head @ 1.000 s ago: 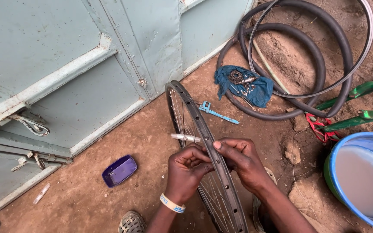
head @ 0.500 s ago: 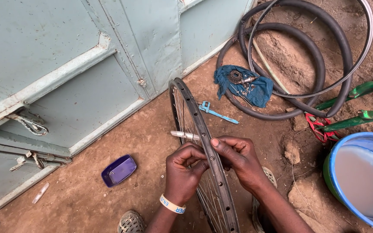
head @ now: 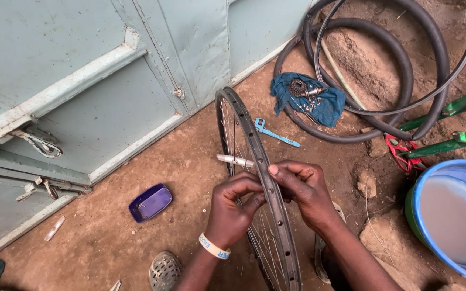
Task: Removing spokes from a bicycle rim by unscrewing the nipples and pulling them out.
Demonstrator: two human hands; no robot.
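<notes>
We see a bare wheel rim (head: 249,156) standing upright on the dirt floor (head: 190,161) before a pale metal door (head: 82,70). Our left hand (head: 232,207) and right hand (head: 303,191) pinch it from both sides, fingers closed on the rim. Nearby lie a purple tray (head: 150,202), a blue rag (head: 308,99), 2 tyres (head: 405,70) and a blue bucket (head: 451,215).

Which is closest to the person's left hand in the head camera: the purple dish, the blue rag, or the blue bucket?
From the left hand:
1. Purple dish, just to its left on the dirt.
2. Blue rag, up and right, by the tyres.
3. Blue bucket, far right edge.
</notes>
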